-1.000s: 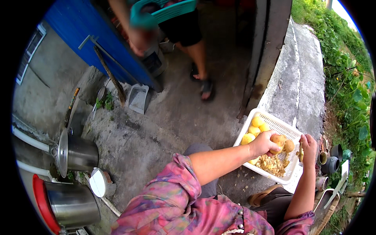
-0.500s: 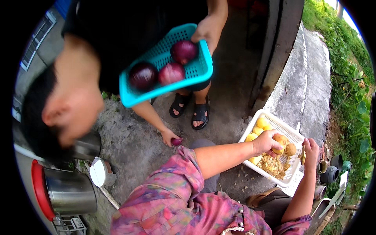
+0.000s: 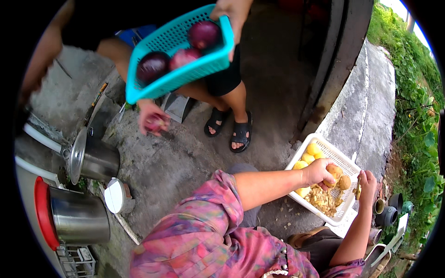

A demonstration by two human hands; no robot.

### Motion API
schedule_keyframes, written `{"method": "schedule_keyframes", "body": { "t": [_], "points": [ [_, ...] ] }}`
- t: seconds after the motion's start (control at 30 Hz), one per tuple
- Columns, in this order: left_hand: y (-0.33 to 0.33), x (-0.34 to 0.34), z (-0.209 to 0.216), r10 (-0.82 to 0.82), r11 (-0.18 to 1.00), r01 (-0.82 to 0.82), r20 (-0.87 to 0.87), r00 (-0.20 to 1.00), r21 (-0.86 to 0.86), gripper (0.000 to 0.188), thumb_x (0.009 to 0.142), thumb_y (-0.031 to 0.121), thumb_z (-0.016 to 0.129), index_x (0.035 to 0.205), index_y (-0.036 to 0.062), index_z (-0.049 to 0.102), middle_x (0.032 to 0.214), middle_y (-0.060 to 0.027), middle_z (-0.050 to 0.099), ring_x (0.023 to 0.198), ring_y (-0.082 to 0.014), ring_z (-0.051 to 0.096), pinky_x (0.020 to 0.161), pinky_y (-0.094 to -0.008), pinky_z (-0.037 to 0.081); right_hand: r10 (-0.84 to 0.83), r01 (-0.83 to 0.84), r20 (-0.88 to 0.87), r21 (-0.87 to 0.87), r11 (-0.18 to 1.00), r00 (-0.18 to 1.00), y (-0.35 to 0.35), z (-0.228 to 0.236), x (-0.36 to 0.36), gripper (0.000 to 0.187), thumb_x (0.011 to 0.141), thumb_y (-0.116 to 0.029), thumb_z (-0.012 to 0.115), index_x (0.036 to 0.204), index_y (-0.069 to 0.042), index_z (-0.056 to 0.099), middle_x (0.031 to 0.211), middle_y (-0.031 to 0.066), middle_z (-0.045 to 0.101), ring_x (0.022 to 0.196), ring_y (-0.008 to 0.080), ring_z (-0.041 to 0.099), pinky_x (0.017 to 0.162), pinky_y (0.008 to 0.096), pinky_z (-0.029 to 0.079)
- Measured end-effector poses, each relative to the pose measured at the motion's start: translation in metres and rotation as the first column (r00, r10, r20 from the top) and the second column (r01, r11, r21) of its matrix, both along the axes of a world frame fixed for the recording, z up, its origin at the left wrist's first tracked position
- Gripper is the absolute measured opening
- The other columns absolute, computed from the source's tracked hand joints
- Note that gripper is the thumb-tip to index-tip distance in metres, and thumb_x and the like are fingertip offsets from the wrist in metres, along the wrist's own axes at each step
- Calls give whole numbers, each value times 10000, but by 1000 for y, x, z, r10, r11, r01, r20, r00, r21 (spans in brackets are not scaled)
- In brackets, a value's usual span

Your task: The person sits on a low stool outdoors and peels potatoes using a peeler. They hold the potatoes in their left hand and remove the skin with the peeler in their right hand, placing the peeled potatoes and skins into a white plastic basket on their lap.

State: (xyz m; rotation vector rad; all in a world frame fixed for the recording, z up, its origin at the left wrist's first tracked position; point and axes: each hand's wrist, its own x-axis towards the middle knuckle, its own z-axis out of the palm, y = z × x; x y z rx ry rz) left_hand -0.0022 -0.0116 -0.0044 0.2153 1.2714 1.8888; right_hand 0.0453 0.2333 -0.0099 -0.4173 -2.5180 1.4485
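Observation:
My left hand (image 3: 319, 171) is closed around a partly peeled potato (image 3: 333, 173), held over the white plastic basket (image 3: 346, 209). Beside it my right hand (image 3: 368, 184) grips a small, narrow brownish tool (image 3: 358, 189), perhaps a peeler; its shape is mostly hidden. Peeled yellow potatoes (image 3: 307, 157) lie along the left side of the basket. A brown unpeeled potato (image 3: 344, 182) rests close to my left hand. Heaped potato peelings (image 3: 324, 200) fill the near part.
Another person holds a turquoise basket (image 3: 181, 73) with red onions (image 3: 204, 34); that person's lower hand grips another onion (image 3: 155, 122). At left stand a metal pot (image 3: 99, 160), a red-rimmed steel pot (image 3: 81, 220) and a white-topped container (image 3: 116, 197). Pots (image 3: 388, 216) and greenery (image 3: 412, 106) are at right.
The other person has lifted an onion off the ground and moved it left. Their turquoise basket has shifted up and left, and their head has left the view. My hands stay nearly in place.

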Motion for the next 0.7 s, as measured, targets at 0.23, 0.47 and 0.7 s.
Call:
{"method": "schedule_keyframes", "body": {
  "t": [0.23,0.47,0.7],
  "points": [
    [0,-1,-4,-4,1000,4,-12,1000,-5,486,751,-26,644,1214,1,500,1029,-129,597,813,-201,648,626,-297,585,9,-8,-7,75,997,1000,-7,4,-1,262,911,-168,577,718,9,571,589,4,519,519,75,463,473,268,370],
    [1,-4,-8,-11,999,10,-17,1000,-38,535,761,-20,648,1263,-8,462,1032,-143,596,825,-203,647,628,-302,581,-37,36,18,30,999,999,-12,7,0,279,906,-157,571,687,10,526,592,-3,477,548,77,437,501,276,362],
    [4,-3,-12,14,1000,-14,-4,1000,-16,571,759,-21,657,1286,-10,436,1021,-139,592,822,-193,640,638,-304,580,-20,19,9,62,998,1000,-6,8,2,282,911,-151,563,681,3,515,597,-9,469,552,68,420,503,267,354]
  ]
}}
